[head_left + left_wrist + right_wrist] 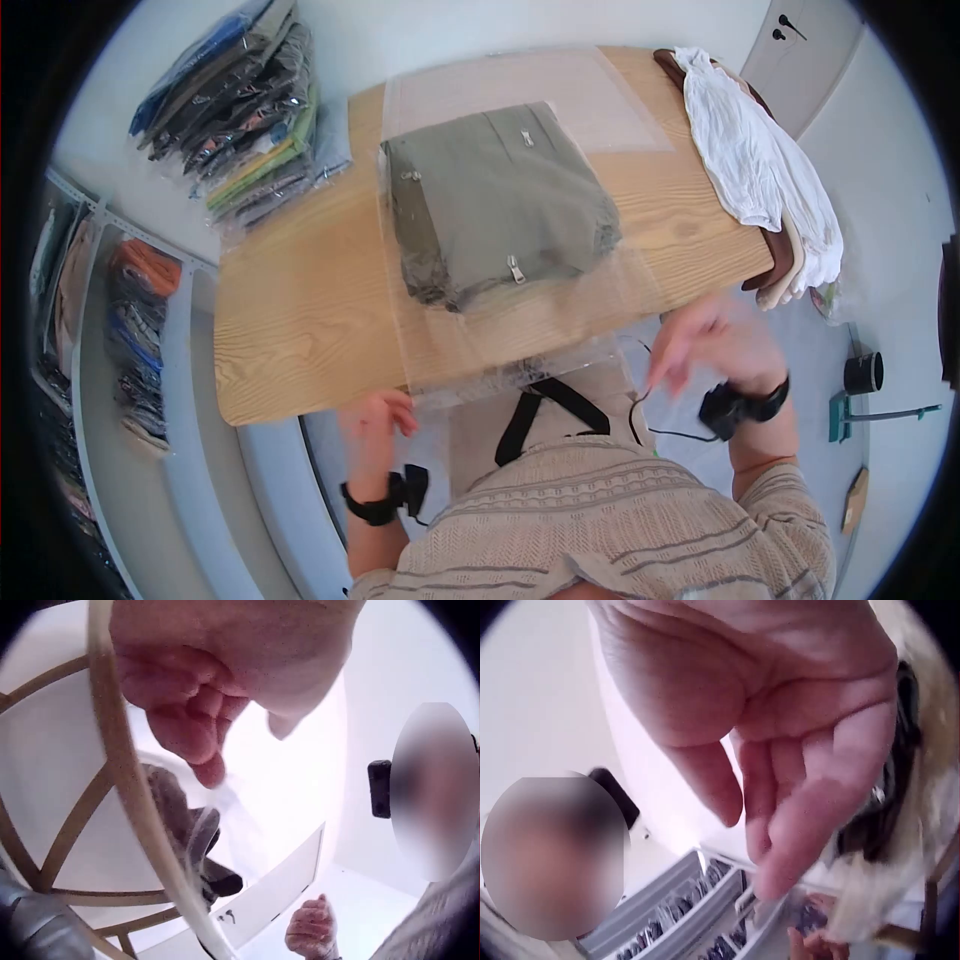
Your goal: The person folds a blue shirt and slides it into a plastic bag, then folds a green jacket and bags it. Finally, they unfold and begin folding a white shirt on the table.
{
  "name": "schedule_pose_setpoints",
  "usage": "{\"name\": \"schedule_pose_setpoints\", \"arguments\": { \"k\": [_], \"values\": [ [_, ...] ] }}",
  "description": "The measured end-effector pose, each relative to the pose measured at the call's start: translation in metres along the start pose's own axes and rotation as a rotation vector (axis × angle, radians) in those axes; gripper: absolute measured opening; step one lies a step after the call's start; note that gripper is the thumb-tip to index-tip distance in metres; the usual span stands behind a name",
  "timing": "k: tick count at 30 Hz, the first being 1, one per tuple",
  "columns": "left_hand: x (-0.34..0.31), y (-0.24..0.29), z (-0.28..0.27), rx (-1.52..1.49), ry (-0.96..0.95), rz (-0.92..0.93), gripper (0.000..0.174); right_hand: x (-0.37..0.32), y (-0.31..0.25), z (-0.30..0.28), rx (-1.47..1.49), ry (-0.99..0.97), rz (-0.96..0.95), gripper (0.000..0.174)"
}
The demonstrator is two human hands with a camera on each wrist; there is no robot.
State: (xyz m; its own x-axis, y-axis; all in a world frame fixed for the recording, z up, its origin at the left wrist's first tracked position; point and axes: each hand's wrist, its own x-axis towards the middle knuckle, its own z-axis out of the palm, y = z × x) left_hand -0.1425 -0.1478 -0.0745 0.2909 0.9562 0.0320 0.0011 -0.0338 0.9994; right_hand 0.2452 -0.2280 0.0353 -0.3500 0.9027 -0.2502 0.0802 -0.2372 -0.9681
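A folded grey-green garment (490, 200) with small metal zip pulls lies on the wooden table (290, 310). Around it is a clear plastic bag (480, 345), whose near end hangs over the table's front edge. My left hand (378, 425) is just off that edge, beside the bag's near left corner; in the left wrist view its fingers (184, 735) hang loosely bent with nothing gripped. To the right, my right hand (715, 340) hovers by the front edge, blurred in the head view. The right wrist view shows its fingers (802, 825) relaxed and holding nothing.
Another flat clear bag (520, 85) lies at the table's back. Bagged clothes (240, 110) are stacked at the back left, and white and brown garments (760, 160) drape over the right end. Shelves (150, 380) with packed clothes stand on the left. A thin cable (680, 434) hangs near my right wrist.
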Motion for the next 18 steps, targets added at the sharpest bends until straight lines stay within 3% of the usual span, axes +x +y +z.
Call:
{"name": "schedule_pose_setpoints", "arguments": {
  "k": [2, 3, 5, 9, 11, 15, 18],
  "values": [
    [0.021, 0.023, -0.003, 0.298, 0.125, -0.121, 0.032, 0.008, 0.015, -0.028, 0.002, 0.362, -0.125, 0.025],
    [0.031, 0.032, 0.005, 0.299, 0.124, -0.125, 0.032, 0.022, 0.020, -0.037, -0.026, 0.572, -0.147, 0.026],
    [0.049, 0.047, 0.022, 0.322, 0.173, -0.126, 0.032, 0.051, 0.034, -0.044, -0.284, 0.773, -0.115, 0.022],
    [0.068, 0.044, 0.028, 0.265, 0.072, -0.185, 0.045, 0.074, 0.049, -0.036, -0.191, 0.706, -0.045, 0.024],
    [0.068, 0.044, 0.033, 0.282, 0.022, -0.186, 0.051, 0.074, 0.058, -0.041, -0.101, 0.659, -0.109, 0.036],
    [0.067, 0.034, 0.019, 0.336, 0.026, -0.131, 0.051, 0.058, 0.057, -0.046, -0.153, 0.605, -0.029, 0.041],
    [0.063, 0.034, 0.011, 0.312, 0.010, -0.154, 0.048, 0.048, 0.071, -0.051, -0.215, 0.536, -0.076, 0.035]
  ]
}}
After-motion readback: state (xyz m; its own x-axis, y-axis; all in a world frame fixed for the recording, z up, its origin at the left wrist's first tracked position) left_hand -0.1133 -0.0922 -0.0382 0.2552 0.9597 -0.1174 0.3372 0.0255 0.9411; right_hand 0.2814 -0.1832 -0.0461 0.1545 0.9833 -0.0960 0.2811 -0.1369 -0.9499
